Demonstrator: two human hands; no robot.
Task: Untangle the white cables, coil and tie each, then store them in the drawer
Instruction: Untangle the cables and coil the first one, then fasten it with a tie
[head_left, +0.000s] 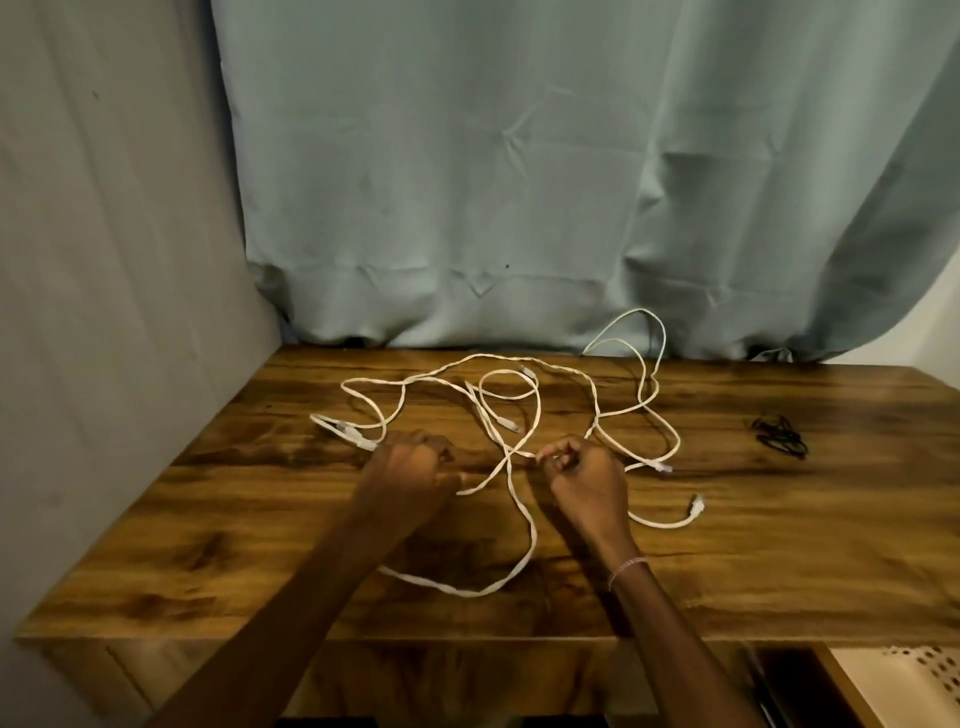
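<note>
A person works at a tangle of white cables (470, 592) spread across a dark-grained wooden table (779, 545). The loops run from near the left edge to the back right, where one arc rises against a pale green curtain (519, 182). The left hand (415, 462) is curled into a loose fist low on the table top, and a strand leads out from under its thumb. The right hand (584, 475), a thin bracelet (626, 569) at its wrist, pinches another strand between thumb and fingertips, just beside the spot where several strands cross. Between the two hands a long loop trails toward the table's front edge. A plug (696, 504) lies free to the right of the right hand. A small heap of black ties (779, 434) sits well apart on the right. At the lower right a drawer (872, 680) stands open, with none of the cables in it.
</note>
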